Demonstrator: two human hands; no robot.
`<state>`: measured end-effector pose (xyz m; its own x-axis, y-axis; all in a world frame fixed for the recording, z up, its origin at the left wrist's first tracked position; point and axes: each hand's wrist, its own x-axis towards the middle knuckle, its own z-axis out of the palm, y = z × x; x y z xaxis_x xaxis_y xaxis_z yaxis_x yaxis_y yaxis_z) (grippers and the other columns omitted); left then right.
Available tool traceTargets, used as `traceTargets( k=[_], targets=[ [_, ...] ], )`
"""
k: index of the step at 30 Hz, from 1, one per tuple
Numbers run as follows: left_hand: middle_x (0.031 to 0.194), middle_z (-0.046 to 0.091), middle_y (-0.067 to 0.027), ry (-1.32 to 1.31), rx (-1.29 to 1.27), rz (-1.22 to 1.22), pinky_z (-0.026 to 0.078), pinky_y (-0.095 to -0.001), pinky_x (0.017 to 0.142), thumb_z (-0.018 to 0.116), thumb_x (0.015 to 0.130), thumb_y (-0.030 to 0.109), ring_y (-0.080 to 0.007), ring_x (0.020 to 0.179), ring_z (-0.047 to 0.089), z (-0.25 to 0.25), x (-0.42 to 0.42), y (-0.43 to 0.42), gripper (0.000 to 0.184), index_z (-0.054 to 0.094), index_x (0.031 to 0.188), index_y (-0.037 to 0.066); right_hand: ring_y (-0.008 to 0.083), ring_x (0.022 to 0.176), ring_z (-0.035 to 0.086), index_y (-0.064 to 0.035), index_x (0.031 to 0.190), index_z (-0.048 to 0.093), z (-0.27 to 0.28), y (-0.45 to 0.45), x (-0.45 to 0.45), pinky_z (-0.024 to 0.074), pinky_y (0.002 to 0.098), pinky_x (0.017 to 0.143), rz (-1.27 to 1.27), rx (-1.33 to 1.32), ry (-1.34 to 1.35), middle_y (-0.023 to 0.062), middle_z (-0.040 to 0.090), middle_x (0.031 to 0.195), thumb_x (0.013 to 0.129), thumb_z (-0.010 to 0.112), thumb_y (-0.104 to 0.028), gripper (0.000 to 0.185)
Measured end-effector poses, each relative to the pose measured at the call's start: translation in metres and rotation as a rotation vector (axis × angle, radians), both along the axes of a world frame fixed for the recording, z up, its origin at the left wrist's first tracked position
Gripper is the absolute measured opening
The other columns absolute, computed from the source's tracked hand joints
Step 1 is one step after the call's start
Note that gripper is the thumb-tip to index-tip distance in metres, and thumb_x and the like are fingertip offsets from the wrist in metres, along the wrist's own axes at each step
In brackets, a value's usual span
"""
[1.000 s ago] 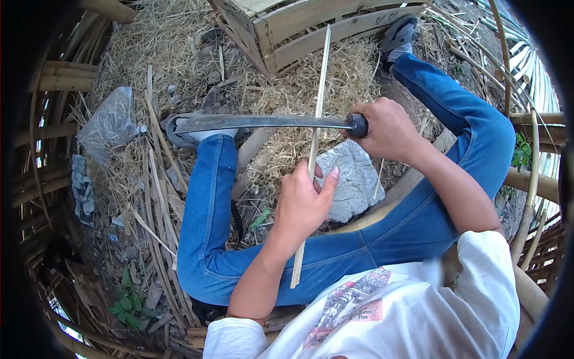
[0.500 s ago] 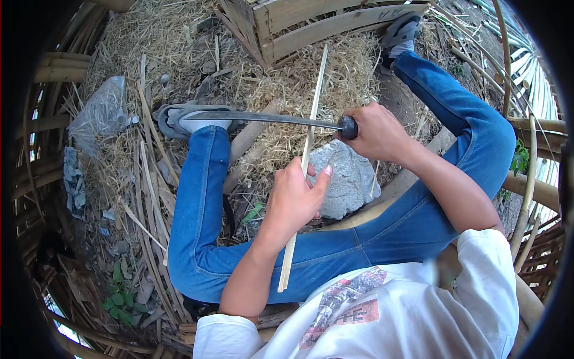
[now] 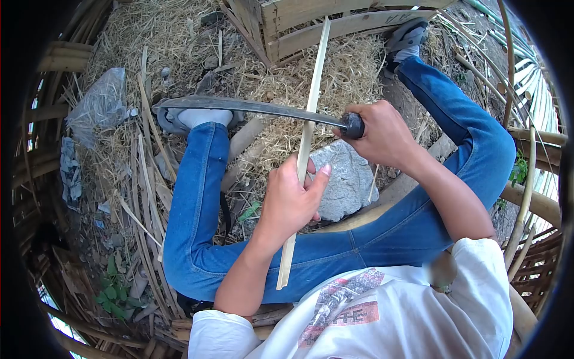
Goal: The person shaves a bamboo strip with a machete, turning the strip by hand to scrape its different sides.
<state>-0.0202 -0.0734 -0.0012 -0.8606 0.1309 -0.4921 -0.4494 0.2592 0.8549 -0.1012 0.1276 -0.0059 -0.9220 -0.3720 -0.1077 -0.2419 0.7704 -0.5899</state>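
My left hand [image 3: 290,194] is closed around a long, pale bamboo strip [image 3: 313,90], which slants upward from my lap past the stone. In my right hand [image 3: 382,131] is the dark handle of a machete [image 3: 263,109]. Its long, slightly curved blade points left and crosses the strip above my left hand, seemingly against it. The blade's far end passes in front of my shoe on the left. Just beyond my left hand and below the machete handle sits a large grey stone [image 3: 344,179].
A wooden slatted crate [image 3: 323,33] stands ahead on ground covered with shavings [image 3: 287,137]. To the left lie a clear plastic bag [image 3: 101,107] and several loose bamboo strips [image 3: 146,197]. Bamboo poles [image 3: 532,200] frame the right side. My bent legs [image 3: 200,197] spread around the stone.
The machete blade has turned to show more of its flat side, and its tip has risen slightly. The bamboo strip's upper end reaches further up and stands a little steeper.
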Motion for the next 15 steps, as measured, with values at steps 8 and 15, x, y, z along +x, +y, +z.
traceTargets(
  k=[8,15],
  targets=[
    [0.056,0.053,-0.0016,-0.057,-0.014,0.004,0.042,-0.028,0.034,0.067,0.098,0.029,-0.0125,0.039,0.057,-0.01,0.0,0.003,0.033,0.054,0.087,0.0,0.0411,0.063,0.064,-0.0004,0.083,0.071,-0.015,0.003,0.001,0.05,0.047,0.062,0.025,0.036,0.01,0.0194,0.062,0.062,0.08,0.077,-0.022,0.023],
    [0.057,0.053,-0.0007,-0.041,0.055,0.027,0.04,-0.0262,0.033,0.067,0.098,0.027,-0.0113,0.038,0.055,-0.017,0.002,0.001,0.031,0.053,0.085,0.002,0.0409,0.067,0.066,-0.0008,0.091,0.074,-0.009,0.0,0.004,0.0525,0.0455,0.065,0.024,0.072,0.006,0.0197,0.065,0.065,0.076,0.079,-0.021,0.026]
  ],
)
